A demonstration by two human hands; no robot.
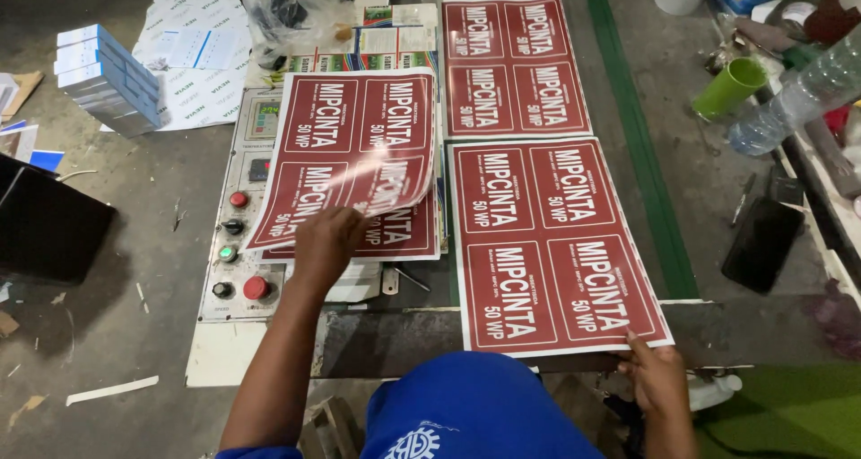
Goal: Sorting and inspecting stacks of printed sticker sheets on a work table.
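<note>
My left hand [325, 244] grips the near edge of a glossy dark red printed sheet [354, 145] and lifts it, bent, off a stack of like sheets [408, 236] beside a control panel. My right hand [657, 375] pinches the near right corner of another dark red sheet [552, 244] with white lettering in four panels, which lies flat on the machine bed. More of the same sheets [513, 64] lie in a row farther along the bed.
A control panel [238, 235] with red, green and black buttons sits left of the stack. Blue and white boxes [108, 78] lie at far left. A green cup [728, 88], plastic bottle [794, 100] and black phone [762, 244] are at right.
</note>
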